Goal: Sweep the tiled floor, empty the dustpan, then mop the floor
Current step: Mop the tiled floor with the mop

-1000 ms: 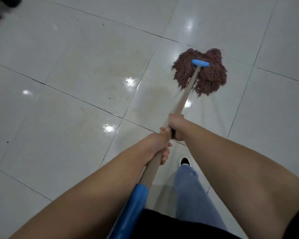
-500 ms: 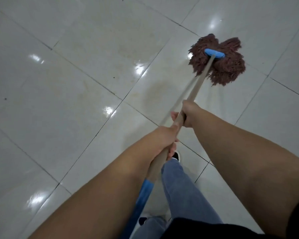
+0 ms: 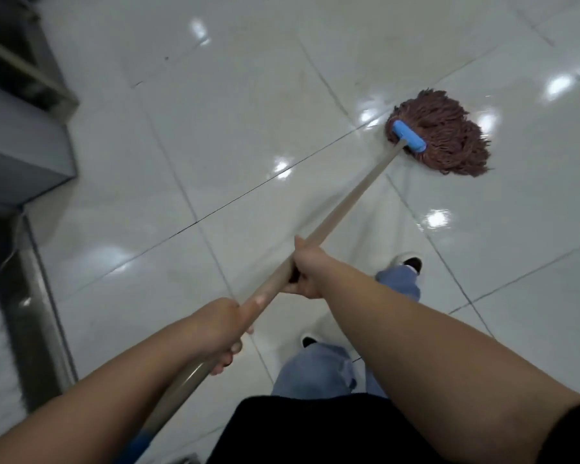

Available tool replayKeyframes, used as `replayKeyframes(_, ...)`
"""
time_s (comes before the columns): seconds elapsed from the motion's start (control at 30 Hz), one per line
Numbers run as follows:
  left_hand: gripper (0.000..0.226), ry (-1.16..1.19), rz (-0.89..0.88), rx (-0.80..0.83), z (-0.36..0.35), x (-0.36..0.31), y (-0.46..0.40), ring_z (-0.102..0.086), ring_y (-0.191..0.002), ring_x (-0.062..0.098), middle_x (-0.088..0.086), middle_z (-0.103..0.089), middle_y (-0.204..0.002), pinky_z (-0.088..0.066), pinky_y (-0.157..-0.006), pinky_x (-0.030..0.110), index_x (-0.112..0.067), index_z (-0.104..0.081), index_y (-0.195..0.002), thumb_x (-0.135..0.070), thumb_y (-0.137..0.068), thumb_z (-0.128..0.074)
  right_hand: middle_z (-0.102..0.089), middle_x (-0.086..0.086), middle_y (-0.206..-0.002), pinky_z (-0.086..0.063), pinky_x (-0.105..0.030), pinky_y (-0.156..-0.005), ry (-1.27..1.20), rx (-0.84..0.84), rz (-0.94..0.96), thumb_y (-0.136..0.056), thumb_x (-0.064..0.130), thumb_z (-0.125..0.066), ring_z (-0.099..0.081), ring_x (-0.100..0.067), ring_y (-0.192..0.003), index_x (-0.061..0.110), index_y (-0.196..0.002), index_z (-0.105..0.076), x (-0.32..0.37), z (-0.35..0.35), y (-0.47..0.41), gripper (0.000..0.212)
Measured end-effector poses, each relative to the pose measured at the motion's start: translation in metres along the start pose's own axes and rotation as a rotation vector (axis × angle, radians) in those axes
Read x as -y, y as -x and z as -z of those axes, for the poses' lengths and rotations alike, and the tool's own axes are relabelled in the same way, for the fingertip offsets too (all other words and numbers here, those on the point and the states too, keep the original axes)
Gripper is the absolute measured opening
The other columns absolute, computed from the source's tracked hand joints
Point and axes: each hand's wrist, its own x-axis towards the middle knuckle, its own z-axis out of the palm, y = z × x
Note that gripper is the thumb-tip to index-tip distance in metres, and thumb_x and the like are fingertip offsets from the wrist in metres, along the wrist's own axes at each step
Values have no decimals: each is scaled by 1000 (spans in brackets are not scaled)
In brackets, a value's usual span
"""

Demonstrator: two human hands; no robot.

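A mop with a brown string head (image 3: 444, 133) and a blue clamp (image 3: 409, 136) lies on the glossy white tiled floor (image 3: 235, 105) at the upper right. Its beige wooden handle (image 3: 345, 202) slants down to the lower left. My right hand (image 3: 307, 272) grips the handle about midway. Lower down the handle, my left hand (image 3: 221, 329) grips it with fingers curled round it. The strings trail to the right of the clamp.
A grey cabinet or step (image 3: 17, 139) juts in at the left edge, with a dark metal strip (image 3: 31, 303) running below it. My legs in blue jeans (image 3: 318, 370) and two shoes (image 3: 407, 259) stand under the handle. Dark grout lines cross the tiles.
The view has swung round, bringing the grey cabinet in at the left. The mop head has slid right and now trails its strings rightwards. My hands are further apart on the handle.
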Motion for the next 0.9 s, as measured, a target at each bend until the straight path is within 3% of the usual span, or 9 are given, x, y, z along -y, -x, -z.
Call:
replayKeyframes(0.1,51,72,54,-20,2,63,18,-34,-23,12,-5,-38,-29,-33,-37,12,-9,-46,-79,-57,-92,-36,-58,-7,-84,-52,-40,-54,53,39,-69,-99,48,-28,-64,-28,-88,16,-115,-38,-48,-49,10,36)
replayKeyframes(0.2,52,128,79,-42,0,92,24,-35,-22,12,1,-40,-41,-34,-36,11,-9,-45,-78,-58,-92,-34,-63,-15,-98,-53,-32,-45,34,19,-83,-98,48,-33,-63,-26,-57,21,-114,-32,-74,-79,12,32)
replayKeyframes(0.23,52,145,83,-43,0,96,25,-35,-21,12,4,-40,-46,-33,-35,11,-9,-45,-77,-57,-93,-33,-66,-19,-92,-52,-28,-40,-9,5,-72,-98,46,-35,-60,-24,-49,19,-114,-33,-80,-86,11,32)
replayKeyframes(0.3,50,184,82,-43,-4,95,24,-35,-21,12,6,-40,-50,-33,-35,9,-8,-44,-76,-53,-94,-33,-62,-17,-60,-48,-23,-37,-70,-36,-9,-98,41,-38,-54,-22,-38,14,-108,-36,-84,-90,9,29)
replayKeyframes(0.4,43,239,99,-34,-17,75,19,-36,-28,13,6,-41,-52,-33,-37,9,-8,-45,-77,-46,-95,-34,-50,-9,-56,-42,-27,-42,-95,-154,28,-97,38,-44,-47,-18,-43,6,-87,-42,-75,-73,9,33)
replayKeyframes(0.53,50,288,122,7,-21,21,2,-38,-34,15,6,-42,-51,-33,-36,10,-8,-45,-76,-54,-93,-34,-51,-13,-62,-46,-28,-47,-157,-145,22,-96,43,-43,-50,-20,-50,11,-76,-41,-45,-43,13,39)
replayKeyframes(0.67,48,326,121,16,-4,-37,-9,-33,-18,12,0,-38,-27,-35,-35,10,-10,-43,-75,-53,-93,-33,-53,-13,-65,-52,-30,-51,-281,-31,22,-95,50,-41,-55,-22,-53,5,-82,-43,-2,-31,10,46)
replayKeyframes(0.8,55,360,89,26,12,-133,-26,-31,-18,12,-2,-36,-25,-36,-34,10,-9,-42,-75,-61,-90,-32,-54,-13,-63,-51,-26,-47,-235,-56,62,-100,37,-37,-56,-21,-51,5,-84,-41,102,5,-6,36)
replayKeyframes(0.9,58,438,76,41,17,-214,-49,-30,-18,12,-2,-35,-25,-35,-35,10,-9,-43,-75,-64,-89,-30,-48,-11,-62,-40,-20,-41,-82,-176,58,-100,36,-31,-44,-17,-45,13,-76,-37,186,33,-18,34)
